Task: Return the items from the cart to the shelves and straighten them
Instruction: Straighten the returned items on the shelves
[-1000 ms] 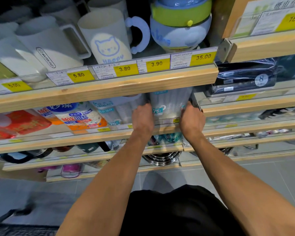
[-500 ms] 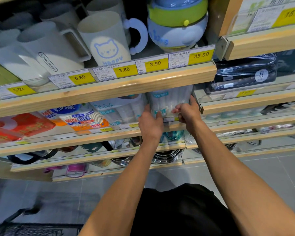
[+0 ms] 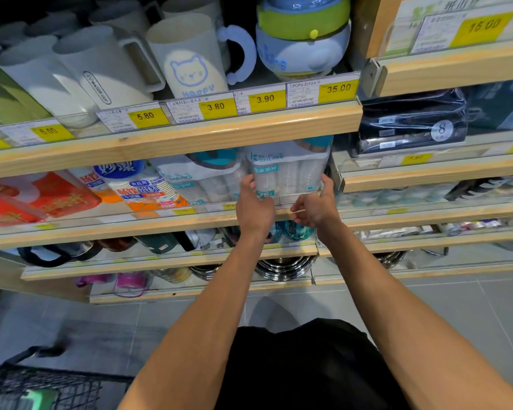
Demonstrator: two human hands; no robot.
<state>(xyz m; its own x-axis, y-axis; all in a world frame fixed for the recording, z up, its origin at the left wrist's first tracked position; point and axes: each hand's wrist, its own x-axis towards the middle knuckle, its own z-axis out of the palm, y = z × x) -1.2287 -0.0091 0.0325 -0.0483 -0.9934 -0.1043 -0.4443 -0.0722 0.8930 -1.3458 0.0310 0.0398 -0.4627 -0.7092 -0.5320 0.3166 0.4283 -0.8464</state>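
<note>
A clear pack of stacked plastic cups with teal print stands at the right end of the second shelf, under the wooden shelf above. My left hand presses its fingers against the pack's left side. My right hand has its thumb up against the pack's right side, and its fingers curl loosely over the shelf's front rail. The pack sits between both hands. A similar cup pack stands just to its left.
Paper cup packs and red packs fill the left of the same shelf. Mugs and jugs stand on the top shelf, above yellow price tags. Dark packs lie to the right. The wire cart is at the bottom left.
Both hands have slid from the pack's lower front edge up to its two sides, and the pack now stands straighter against the shelf's right end.
</note>
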